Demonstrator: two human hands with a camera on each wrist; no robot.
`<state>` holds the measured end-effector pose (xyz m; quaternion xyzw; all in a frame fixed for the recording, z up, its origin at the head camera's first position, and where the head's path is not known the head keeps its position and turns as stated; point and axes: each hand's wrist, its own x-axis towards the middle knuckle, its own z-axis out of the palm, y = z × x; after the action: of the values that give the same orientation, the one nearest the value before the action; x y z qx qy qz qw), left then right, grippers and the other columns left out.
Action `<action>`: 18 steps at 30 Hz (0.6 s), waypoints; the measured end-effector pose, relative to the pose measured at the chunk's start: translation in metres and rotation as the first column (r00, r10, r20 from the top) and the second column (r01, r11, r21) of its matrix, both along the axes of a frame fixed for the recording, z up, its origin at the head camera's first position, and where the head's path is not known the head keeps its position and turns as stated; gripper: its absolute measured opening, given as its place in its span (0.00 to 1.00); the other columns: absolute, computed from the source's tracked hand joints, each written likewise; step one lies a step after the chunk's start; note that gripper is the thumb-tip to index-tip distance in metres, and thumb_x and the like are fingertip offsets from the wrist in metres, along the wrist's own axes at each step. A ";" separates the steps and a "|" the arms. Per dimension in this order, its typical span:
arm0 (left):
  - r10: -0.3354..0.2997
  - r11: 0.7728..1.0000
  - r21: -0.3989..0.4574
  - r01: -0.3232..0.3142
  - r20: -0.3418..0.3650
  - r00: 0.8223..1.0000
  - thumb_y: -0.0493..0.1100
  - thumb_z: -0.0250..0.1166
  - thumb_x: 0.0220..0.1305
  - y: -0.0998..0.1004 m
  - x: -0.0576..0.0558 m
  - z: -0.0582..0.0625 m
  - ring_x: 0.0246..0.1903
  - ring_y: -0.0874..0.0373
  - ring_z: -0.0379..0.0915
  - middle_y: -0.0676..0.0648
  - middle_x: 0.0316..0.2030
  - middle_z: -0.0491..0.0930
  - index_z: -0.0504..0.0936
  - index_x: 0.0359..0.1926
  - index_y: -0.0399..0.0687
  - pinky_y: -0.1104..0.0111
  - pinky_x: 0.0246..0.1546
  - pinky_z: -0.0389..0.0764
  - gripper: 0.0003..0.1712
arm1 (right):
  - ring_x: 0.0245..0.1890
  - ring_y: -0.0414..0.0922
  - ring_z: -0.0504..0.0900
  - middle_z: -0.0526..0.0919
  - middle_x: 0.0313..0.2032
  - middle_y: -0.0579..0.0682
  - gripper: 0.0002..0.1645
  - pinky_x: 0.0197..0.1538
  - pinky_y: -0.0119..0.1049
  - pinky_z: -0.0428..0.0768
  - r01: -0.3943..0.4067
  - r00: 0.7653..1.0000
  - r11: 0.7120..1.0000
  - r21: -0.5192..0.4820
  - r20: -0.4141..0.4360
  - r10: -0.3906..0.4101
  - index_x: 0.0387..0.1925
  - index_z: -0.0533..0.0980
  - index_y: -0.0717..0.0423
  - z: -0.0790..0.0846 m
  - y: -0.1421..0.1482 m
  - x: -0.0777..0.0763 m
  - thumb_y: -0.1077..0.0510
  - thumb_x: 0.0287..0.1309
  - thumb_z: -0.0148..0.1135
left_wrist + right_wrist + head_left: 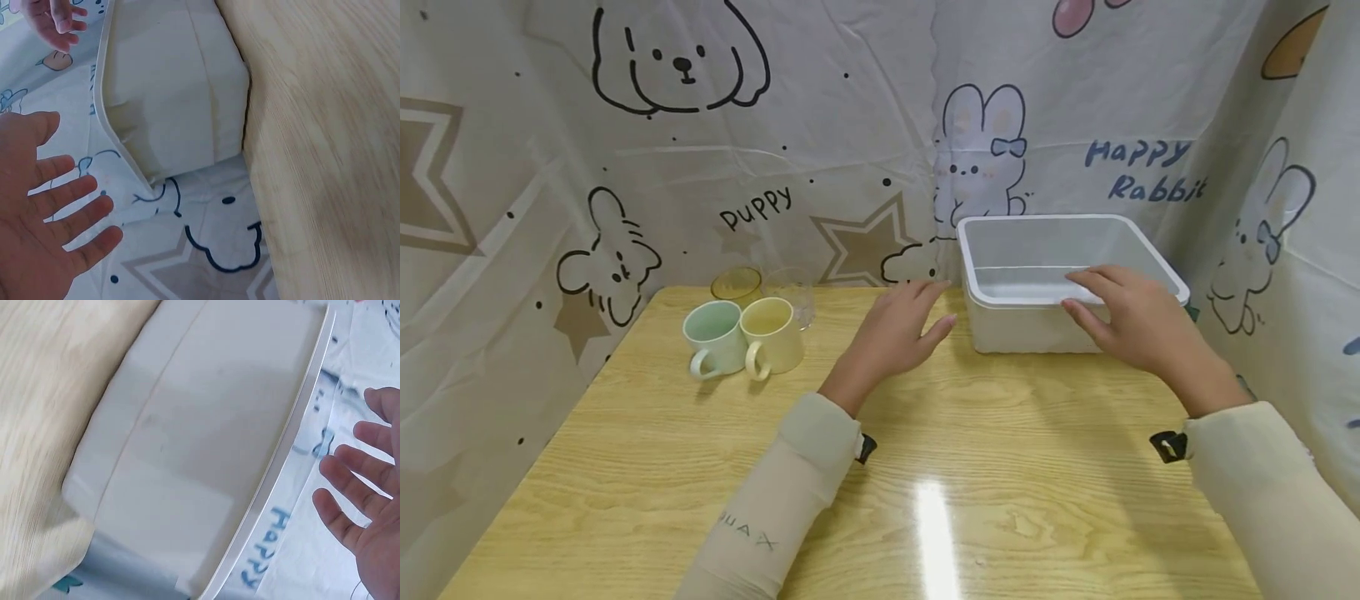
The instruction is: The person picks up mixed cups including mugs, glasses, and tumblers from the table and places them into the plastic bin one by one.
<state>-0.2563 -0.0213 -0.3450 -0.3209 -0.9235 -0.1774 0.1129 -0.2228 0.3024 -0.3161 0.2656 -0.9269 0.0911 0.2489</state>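
A white rectangular bin (1022, 329) stands at the back right of the wooden table, its open top facing up. My left hand (901, 327) hovers to the left of the bin, fingers spread and holding nothing; the left wrist view shows its palm (31, 212) beside the bin's wall (175, 94). Over the front rim of the bin is my right hand (1138, 321), with fingers extended and nothing held. In the right wrist view the spread fingers (356, 481) appear apart from the bin's rim (275, 462).
At the back left, a green mug (715, 342) and a yellow mug (775, 337) stand side by side. Behind them are an amber glass (736, 283) and a clear glass (801, 304). A printed curtain (850, 125) hangs along the table's back and sides.
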 end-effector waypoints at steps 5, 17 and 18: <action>-0.028 0.994 0.102 0.027 0.008 1.000 0.56 0.54 0.79 0.014 -0.005 0.000 0.67 0.47 0.67 0.44 0.66 0.73 0.71 0.72 0.46 0.51 0.68 0.68 0.29 | 0.57 0.65 0.77 0.79 0.58 0.66 0.28 0.59 0.66 0.74 0.137 0.982 0.990 0.017 0.127 -0.138 0.63 0.75 0.63 0.006 0.022 -0.004 0.51 0.68 0.66; -0.006 0.948 0.317 -0.018 0.076 0.997 0.49 0.54 0.79 0.042 -0.021 -0.003 0.66 0.44 0.67 0.38 0.65 0.72 0.71 0.70 0.39 0.53 0.67 0.69 0.27 | 0.54 0.67 0.75 0.74 0.58 0.71 0.32 0.53 0.69 0.75 0.280 0.926 0.960 -0.012 0.268 -0.266 0.67 0.71 0.64 0.016 0.068 -0.023 0.45 0.75 0.54; -0.005 0.938 0.346 -0.030 0.097 0.995 0.49 0.54 0.79 0.044 -0.021 -0.004 0.64 0.45 0.68 0.38 0.65 0.72 0.71 0.70 0.39 0.54 0.66 0.71 0.27 | 0.54 0.68 0.75 0.74 0.58 0.72 0.33 0.52 0.69 0.75 0.287 0.922 0.958 -0.016 0.278 -0.272 0.68 0.70 0.65 0.016 0.072 -0.025 0.45 0.76 0.53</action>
<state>-0.2777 0.0231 -0.3488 -0.2811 -0.8840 -0.3522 0.1241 -0.2476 0.3741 -0.2996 0.1086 -0.9777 0.1163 0.1367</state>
